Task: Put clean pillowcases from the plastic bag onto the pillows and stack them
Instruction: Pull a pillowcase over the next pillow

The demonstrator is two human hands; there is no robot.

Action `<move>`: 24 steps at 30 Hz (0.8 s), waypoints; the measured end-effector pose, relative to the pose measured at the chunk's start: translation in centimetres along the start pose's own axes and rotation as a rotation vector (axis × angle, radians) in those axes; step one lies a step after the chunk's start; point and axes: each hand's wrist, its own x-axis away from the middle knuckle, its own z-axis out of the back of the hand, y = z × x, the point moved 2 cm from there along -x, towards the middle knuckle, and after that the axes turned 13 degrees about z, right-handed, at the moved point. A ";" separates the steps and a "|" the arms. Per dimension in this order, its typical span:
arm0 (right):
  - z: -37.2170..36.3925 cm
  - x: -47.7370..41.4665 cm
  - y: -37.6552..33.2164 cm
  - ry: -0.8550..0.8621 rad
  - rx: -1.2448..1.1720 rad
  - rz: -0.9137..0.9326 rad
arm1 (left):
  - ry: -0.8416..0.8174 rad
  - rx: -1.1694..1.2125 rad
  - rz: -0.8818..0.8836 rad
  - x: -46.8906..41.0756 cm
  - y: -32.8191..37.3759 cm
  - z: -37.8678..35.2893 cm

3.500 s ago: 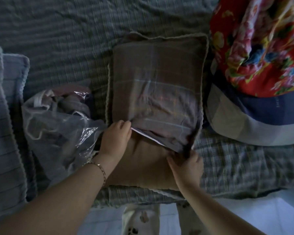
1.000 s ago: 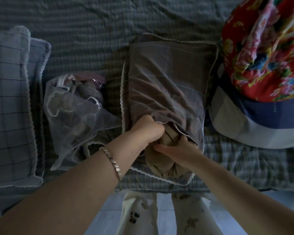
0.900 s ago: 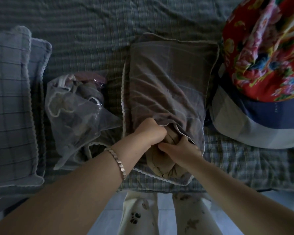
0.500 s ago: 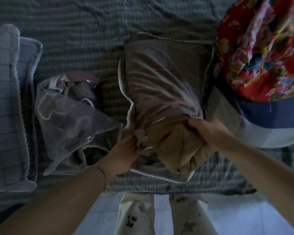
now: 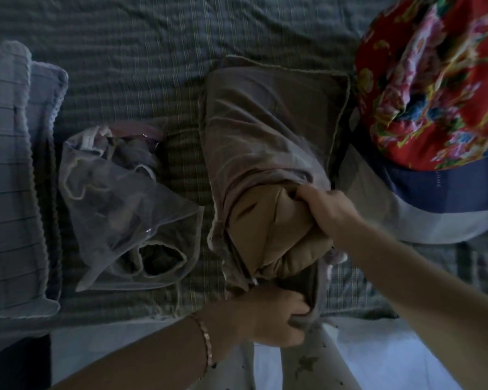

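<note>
A tan pillow lies on the bed, its far part inside a grey-brown checked pillowcase. The near end of the pillow bulges out of the case's opening. My right hand grips the bunched pillow at the right side of that opening. My left hand grips the near lower edge of the pillowcase at the bed's front edge. A clear plastic bag with folded cloth inside lies to the left of the pillow.
Two stacked pillows in blue-grey checked cases lie at the left. A red flowered quilt sits on a blue and white pillow at the right. The checked bedsheet covers the bed; pale floor and my legs show below.
My left hand dropped from the left side of the opening to the case's near lower edge. My right hand kept its grip at the right side; more of the pillow's near end shows.
</note>
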 end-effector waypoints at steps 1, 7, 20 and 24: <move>-0.9 -0.1 1.2 0.002 -0.004 0.028 | 0.055 -0.008 -0.058 0.3 0.9 0.2; -3.3 -0.6 7.0 -0.130 0.077 -0.053 | 0.087 -0.396 -0.046 2.2 -0.4 1.1; -10.4 1.7 6.7 -0.340 0.609 0.312 | 0.407 -0.812 -0.305 6.2 -7.2 4.6; -14.9 0.4 7.2 -0.706 0.387 0.262 | 0.427 -0.810 -0.285 6.2 -8.8 4.6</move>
